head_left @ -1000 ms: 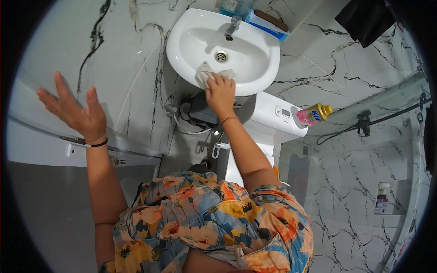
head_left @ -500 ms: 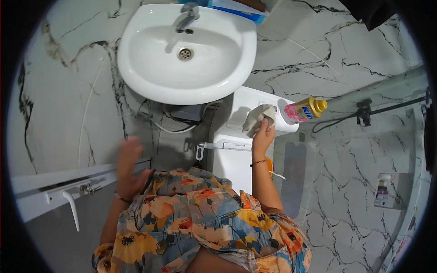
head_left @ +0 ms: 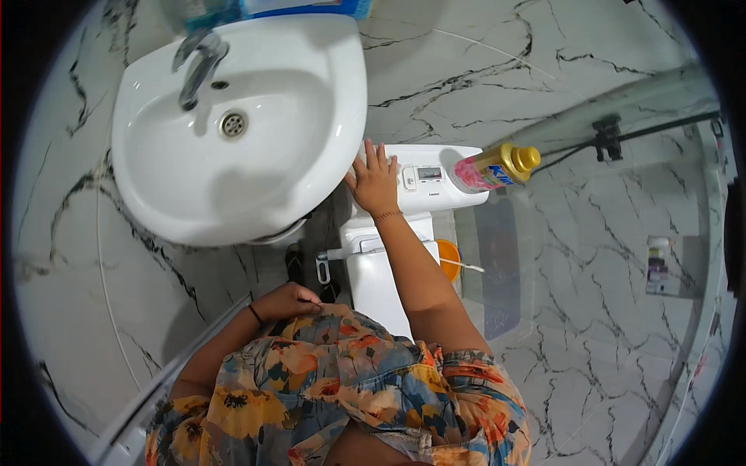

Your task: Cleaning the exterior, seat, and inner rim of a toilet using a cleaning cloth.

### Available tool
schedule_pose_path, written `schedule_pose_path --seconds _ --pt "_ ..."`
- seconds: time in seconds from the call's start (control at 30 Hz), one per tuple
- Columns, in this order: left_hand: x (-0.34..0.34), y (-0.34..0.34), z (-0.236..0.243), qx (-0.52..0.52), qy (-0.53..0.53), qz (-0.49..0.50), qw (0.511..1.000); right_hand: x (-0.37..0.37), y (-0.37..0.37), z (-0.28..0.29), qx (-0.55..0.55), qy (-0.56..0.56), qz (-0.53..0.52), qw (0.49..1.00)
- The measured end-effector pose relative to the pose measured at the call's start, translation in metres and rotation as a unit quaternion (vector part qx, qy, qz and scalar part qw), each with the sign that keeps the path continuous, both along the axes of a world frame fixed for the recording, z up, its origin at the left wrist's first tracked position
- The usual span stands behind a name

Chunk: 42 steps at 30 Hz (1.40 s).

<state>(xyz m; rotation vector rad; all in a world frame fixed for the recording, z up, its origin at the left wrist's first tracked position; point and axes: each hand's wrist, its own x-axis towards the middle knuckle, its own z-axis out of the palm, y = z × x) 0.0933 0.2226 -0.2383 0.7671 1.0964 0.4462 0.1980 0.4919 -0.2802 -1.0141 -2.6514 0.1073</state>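
My right hand (head_left: 373,182) lies with spread fingers on the top of the white toilet cistern (head_left: 449,196), beside the sink's right rim; whether the pale cloth is beneath it I cannot make out. A gold-capped bottle with a pink label (head_left: 491,168) lies or leans at the cistern's right end, near a small button panel (head_left: 427,173). My left hand (head_left: 289,301) is closed at the front of my floral clothing (head_left: 318,365), apparently gripping its edge. The white sink (head_left: 318,132) with a metal tap (head_left: 198,66) is above and left of both hands.
The closed toilet (head_left: 373,287) stands below the cistern, with an orange bucket (head_left: 447,256) and white handle beside it. At right are a glass shower screen and black bar (head_left: 660,124). Marble tiles surround the sink; blue containers (head_left: 303,6) sit behind it.
My right hand moved from the sink to the cistern, and the cloth it held is no longer clearly visible. My left hand came from far left to my clothing and closed. The view shifted.
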Motion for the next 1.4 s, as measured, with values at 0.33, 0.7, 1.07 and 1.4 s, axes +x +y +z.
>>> schedule_pose_path --seconds 0.33,0.7,1.07,1.4 --pt "-0.051 0.046 -0.057 0.059 -0.053 0.075 0.994 0.005 -0.021 0.008 -0.034 0.024 -0.061 0.997" --pt "-0.042 0.064 -0.1 0.108 0.095 -0.05 0.988 -0.013 -0.002 0.004 -0.006 0.072 -0.119 0.99" --pt "0.014 0.142 -0.039 0.313 0.255 0.243 0.882 0.113 -0.115 -0.046 -0.162 0.165 -0.101 0.968" --pt "0.046 0.26 -0.057 0.468 0.59 0.148 0.64 0.278 -0.214 -0.178 -0.284 0.357 -0.52 0.722"
